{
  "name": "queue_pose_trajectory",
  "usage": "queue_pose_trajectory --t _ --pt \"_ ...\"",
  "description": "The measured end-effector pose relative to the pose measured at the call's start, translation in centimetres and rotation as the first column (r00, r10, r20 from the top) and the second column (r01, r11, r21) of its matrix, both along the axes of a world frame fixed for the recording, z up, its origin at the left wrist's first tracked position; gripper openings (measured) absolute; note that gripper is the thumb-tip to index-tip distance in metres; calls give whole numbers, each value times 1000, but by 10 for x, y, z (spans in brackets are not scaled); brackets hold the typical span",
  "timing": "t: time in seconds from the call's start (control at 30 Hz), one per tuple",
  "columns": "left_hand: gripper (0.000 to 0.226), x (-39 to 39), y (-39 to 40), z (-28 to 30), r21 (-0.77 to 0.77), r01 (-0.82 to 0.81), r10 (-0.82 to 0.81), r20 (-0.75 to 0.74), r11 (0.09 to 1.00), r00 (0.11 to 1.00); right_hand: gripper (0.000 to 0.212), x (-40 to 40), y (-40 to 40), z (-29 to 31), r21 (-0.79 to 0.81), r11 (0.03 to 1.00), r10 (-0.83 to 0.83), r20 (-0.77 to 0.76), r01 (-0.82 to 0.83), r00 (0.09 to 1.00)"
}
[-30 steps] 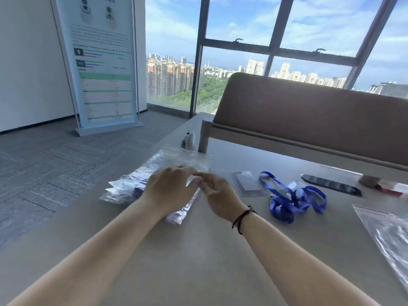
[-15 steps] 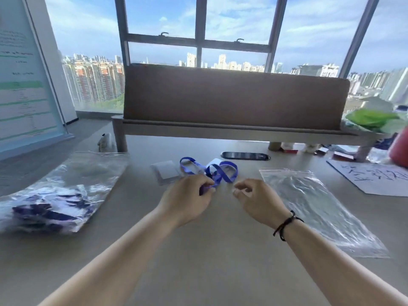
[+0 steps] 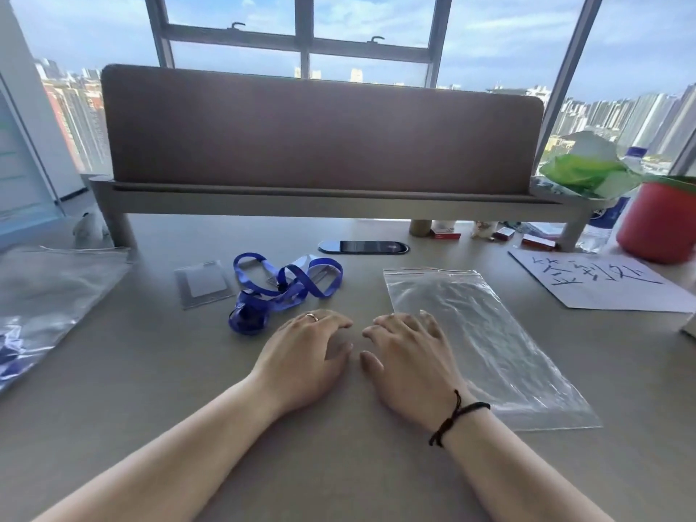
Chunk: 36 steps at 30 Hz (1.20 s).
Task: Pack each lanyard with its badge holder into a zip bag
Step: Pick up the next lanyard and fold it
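Observation:
A tangled blue lanyard (image 3: 280, 286) lies on the grey table, with a clear badge holder (image 3: 205, 284) just left of it and a second clear holder (image 3: 306, 266) partly under its loops. An empty zip bag (image 3: 486, 344) lies flat to the right. My left hand (image 3: 307, 356) rests palm down on the table, just below and right of the lanyard, holding nothing. Beside it my right hand (image 3: 408, 356) also rests palm down, its outer fingers over the near left edge of the zip bag.
A filled zip bag (image 3: 49, 307) with blue lanyards inside lies at the far left. A brown divider panel (image 3: 320, 133) stands across the table's back, a black oval cover (image 3: 363, 247) before it. A handwritten paper sheet (image 3: 599, 280) and red container (image 3: 659, 220) sit right.
The view swung right from the filled bag to the table's middle. Both hands left that bag, passed the blue lanyard and came down flat on the table, side by side.

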<state>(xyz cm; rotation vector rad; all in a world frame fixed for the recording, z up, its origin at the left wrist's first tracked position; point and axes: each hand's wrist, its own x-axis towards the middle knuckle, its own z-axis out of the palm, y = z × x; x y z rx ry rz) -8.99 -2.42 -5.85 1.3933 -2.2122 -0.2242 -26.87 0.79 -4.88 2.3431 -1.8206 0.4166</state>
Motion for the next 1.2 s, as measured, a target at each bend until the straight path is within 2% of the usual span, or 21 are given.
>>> queue_pose_trajectory --t 0.17,0.33,0.4,0.47,0.53,0.63,0.7,0.87,0.97,1.07,1.13,1.2 --pt "33 22 -12 5 -147 -256 252 -45 956 967 39 3 0 0 65 996 59 16 -60 998" --pt "33 55 -29 22 -81 -422 404 -175 903 898 40 10 0 -1 32 995 95 33 -96 995" --pt "46 64 -31 25 0 -426 424 -104 905 900 43 18 -1 2 37 992 124 19 -125 992" --pt "59 69 -31 25 93 -424 422 40 901 906 52 29 -7 7 78 986 146 44 -149 988" --pt "59 72 -32 21 126 -410 397 117 903 911 64 44 -19 15 97 981 158 126 -170 979" --pt "34 75 -32 20 130 -378 364 122 916 923 73 68 -52 22 184 971 74 370 -150 926" --pt "19 79 -32 24 135 -352 341 97 926 935 74 79 -74 19 248 957 18 458 -147 889" --pt "14 95 -32 47 60 -345 348 -51 937 936 62 81 -100 10 308 943 -46 496 -127 867" --pt "17 94 -28 77 69 -284 291 -307 956 906 56 75 -100 10 301 950 -77 488 -85 869" --pt "16 95 -19 107 181 -183 257 -641 966 723 60 73 -92 9 226 973 -89 520 -37 849" --pt "15 94 -10 122 226 -96 236 -744 969 625 66 77 -77 14 156 983 -8 556 -95 831" --pt "14 92 1 134 229 -3 188 -793 974 579 72 87 -58 23 159 959 108 563 -236 820"
